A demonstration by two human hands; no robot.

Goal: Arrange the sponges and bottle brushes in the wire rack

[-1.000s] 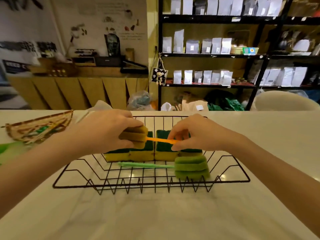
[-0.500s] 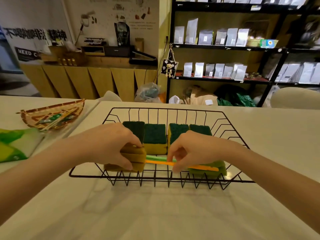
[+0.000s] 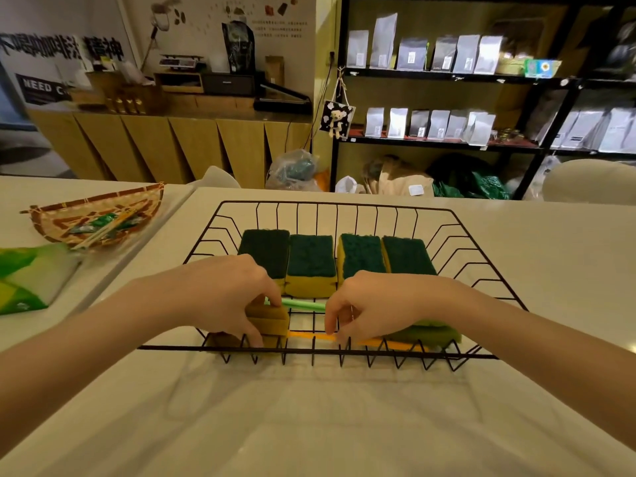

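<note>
A coffee shop: black shelves (image 3: 447,75) stocked with sealed pouches (image 3: 382,41), beside a wooden service counter (image 3: 172,142).

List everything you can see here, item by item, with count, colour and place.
Wire rack: one, black, on the white table.
Sponges: four, dark green tops on yellow, in a row at the rack's far side.
Green bottle brush: one, green handle, lying in the rack in front of the sponges, its foam head at the right.
Orange bottle brush: one, orange handle, yellowish foam head at the left, along the rack's near edge.
Woven tray: one, brown, on the left counter, holding small packets.
Green packet: one, left edge.
Shelves: black, behind, with pale pouches.
Left hand: on the orange brush's foam head.
Right hand: pinching the orange handle.
</note>
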